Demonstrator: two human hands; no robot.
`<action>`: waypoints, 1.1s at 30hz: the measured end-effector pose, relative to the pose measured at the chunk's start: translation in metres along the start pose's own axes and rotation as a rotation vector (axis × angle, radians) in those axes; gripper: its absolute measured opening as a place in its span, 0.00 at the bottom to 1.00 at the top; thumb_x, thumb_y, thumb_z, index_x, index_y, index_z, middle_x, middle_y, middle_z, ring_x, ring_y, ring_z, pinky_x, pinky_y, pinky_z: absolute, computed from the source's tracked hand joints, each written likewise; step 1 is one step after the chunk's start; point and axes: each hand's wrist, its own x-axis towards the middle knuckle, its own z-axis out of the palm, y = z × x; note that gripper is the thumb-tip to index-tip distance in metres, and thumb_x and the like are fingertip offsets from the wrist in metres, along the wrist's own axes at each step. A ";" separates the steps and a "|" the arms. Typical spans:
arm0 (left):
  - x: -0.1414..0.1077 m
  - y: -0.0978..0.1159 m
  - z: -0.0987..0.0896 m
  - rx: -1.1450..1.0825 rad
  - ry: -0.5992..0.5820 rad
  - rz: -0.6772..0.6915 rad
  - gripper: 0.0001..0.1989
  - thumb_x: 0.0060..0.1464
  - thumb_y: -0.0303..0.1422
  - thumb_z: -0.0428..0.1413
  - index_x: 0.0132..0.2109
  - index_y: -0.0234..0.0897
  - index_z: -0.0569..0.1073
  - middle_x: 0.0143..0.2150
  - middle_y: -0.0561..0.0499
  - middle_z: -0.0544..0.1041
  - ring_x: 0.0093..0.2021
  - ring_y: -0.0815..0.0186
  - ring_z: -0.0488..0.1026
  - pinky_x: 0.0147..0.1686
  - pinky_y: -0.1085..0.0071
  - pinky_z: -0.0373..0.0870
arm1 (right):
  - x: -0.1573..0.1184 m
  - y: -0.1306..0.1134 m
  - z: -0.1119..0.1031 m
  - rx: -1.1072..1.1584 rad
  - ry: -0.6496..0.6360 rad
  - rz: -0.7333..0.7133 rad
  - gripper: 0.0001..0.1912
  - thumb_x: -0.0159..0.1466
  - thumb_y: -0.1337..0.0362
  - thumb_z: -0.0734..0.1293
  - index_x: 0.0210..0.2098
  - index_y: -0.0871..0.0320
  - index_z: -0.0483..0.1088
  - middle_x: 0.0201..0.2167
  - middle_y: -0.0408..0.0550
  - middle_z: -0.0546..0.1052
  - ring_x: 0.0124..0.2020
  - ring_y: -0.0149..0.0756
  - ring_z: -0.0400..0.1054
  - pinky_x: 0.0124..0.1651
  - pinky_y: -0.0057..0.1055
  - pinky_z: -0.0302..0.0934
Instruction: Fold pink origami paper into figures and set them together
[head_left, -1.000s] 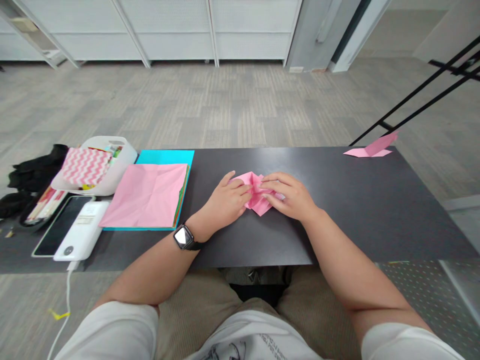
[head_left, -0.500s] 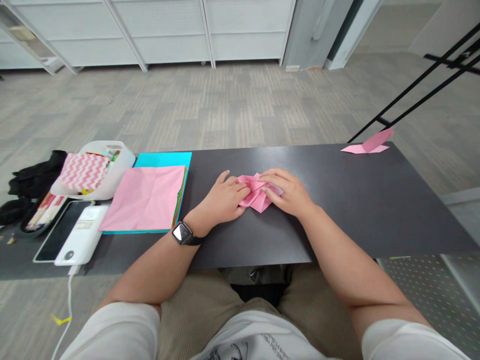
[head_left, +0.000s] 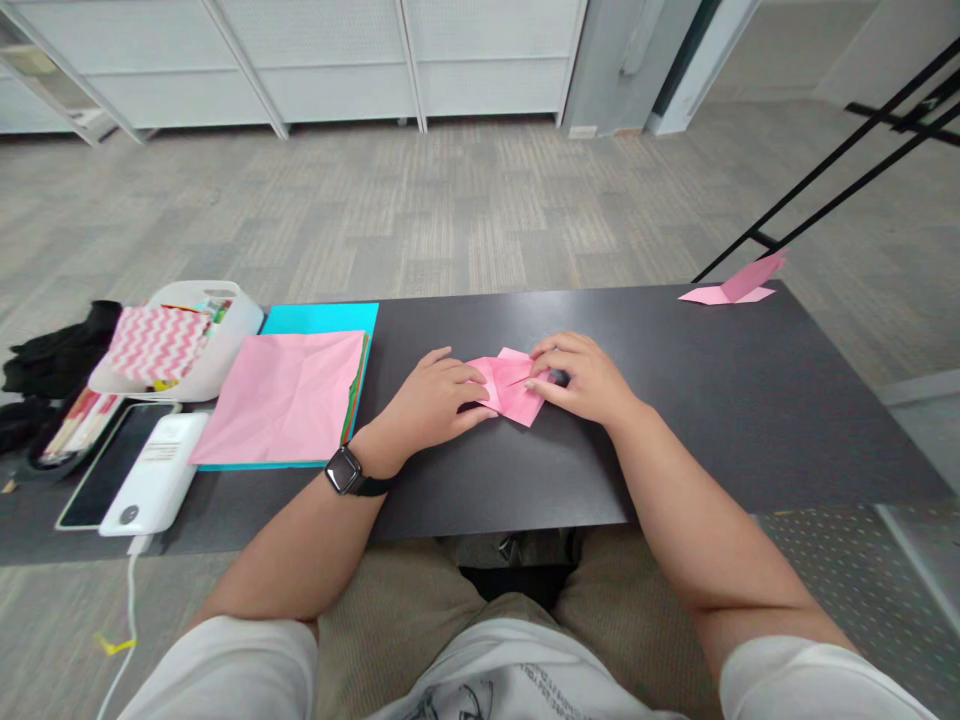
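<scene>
A partly folded piece of pink origami paper (head_left: 514, 388) lies on the dark table (head_left: 675, 430) between my two hands. My left hand (head_left: 442, 395), with a black watch on its wrist, grips the paper's left edge, thumb below and fingers above. At the right side, my right hand (head_left: 579, 378) pinches the paper between its thumb and fingertips. Creases and several pointed flaps show on the paper; its outer ends are hidden under my fingers.
To the left lies a stack of coloured paper (head_left: 281, 395), pink on top. Beyond it are a white basket (head_left: 244, 330), a phone (head_left: 112, 470) and a white power bank (head_left: 154, 480) with a cable. A folded pink paper figure (head_left: 739, 285) stands at the far right corner.
My hands have moved slightly apart, and more of the pink paper shows between them. The right-hand fingers now sit nearer the paper's right edge.
</scene>
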 end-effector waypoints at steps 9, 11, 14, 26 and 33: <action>-0.002 0.000 -0.001 0.029 -0.087 0.041 0.09 0.71 0.37 0.59 0.49 0.50 0.86 0.57 0.51 0.84 0.60 0.57 0.80 0.78 0.39 0.39 | -0.002 0.011 0.002 0.075 -0.069 -0.071 0.14 0.65 0.47 0.79 0.41 0.48 0.83 0.50 0.51 0.82 0.53 0.49 0.75 0.59 0.49 0.64; -0.002 0.002 -0.002 0.029 -0.096 0.048 0.10 0.72 0.37 0.59 0.49 0.50 0.86 0.57 0.51 0.84 0.60 0.57 0.79 0.78 0.38 0.38 | -0.002 0.009 0.002 0.086 -0.069 -0.086 0.11 0.67 0.49 0.78 0.40 0.48 0.84 0.50 0.50 0.82 0.53 0.49 0.75 0.59 0.49 0.64; -0.002 0.003 -0.002 0.028 -0.103 0.050 0.09 0.72 0.38 0.59 0.49 0.49 0.86 0.57 0.50 0.84 0.60 0.57 0.79 0.78 0.39 0.39 | -0.001 0.006 0.002 0.084 -0.070 -0.098 0.08 0.71 0.54 0.74 0.39 0.49 0.83 0.50 0.50 0.81 0.52 0.47 0.75 0.59 0.47 0.65; 0.003 0.009 -0.003 0.031 -0.079 -0.065 0.12 0.73 0.38 0.55 0.46 0.41 0.83 0.48 0.48 0.87 0.51 0.57 0.81 0.73 0.45 0.58 | -0.002 0.009 0.007 -0.031 0.012 0.046 0.06 0.71 0.60 0.71 0.37 0.51 0.80 0.53 0.52 0.79 0.55 0.49 0.74 0.62 0.52 0.64; 0.005 0.015 0.009 0.048 0.019 -0.083 0.15 0.73 0.32 0.53 0.59 0.41 0.81 0.51 0.45 0.87 0.51 0.57 0.84 0.71 0.47 0.64 | 0.003 0.002 0.018 -0.059 0.154 0.044 0.02 0.68 0.65 0.73 0.40 0.50 0.78 0.55 0.52 0.77 0.59 0.50 0.71 0.64 0.52 0.65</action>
